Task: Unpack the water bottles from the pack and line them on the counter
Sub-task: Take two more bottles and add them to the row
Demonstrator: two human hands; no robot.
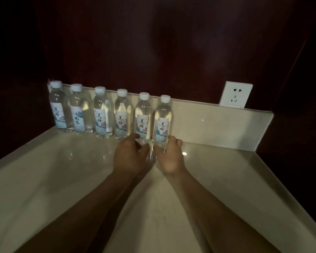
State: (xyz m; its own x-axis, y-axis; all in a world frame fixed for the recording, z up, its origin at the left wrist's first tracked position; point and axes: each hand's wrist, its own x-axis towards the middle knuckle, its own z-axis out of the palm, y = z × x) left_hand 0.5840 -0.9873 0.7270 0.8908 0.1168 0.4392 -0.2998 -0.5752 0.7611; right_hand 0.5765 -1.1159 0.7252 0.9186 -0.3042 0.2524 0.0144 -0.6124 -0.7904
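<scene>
We look down at a pale, glossy stone counter (44,179) in dim light, with our two bare forearms reaching forward across it. Our left hand (129,157) curls its fingers around the base of the fifth bottle (143,117), and our right hand (169,155) curls around the base of the sixth bottle (162,119), so each hand grips one bottle low down, near where it meets the counter. The two held bottles stand upright and just beside each other, and our thumbs nearly meet in the narrow gap between them. Reaching away to the left of our left hand, four more bottles continue the same row: the fourth bottle (122,114) stands just beside the one we hold, then the third bottle (101,112), the second bottle (79,109), and the first bottle (57,106) at the far end. All six are clear, filled with water, topped with white caps, and wrapped in pale blue and white labels with dark brush lettering. The row stands against a low stone backsplash (217,123) just beyond our fingertips, and it runs on to the right of our right hand. Above that stretch, well apart from our grip, a white wall socket (235,94) is set into a dark reddish wall panel (162,42).
</scene>
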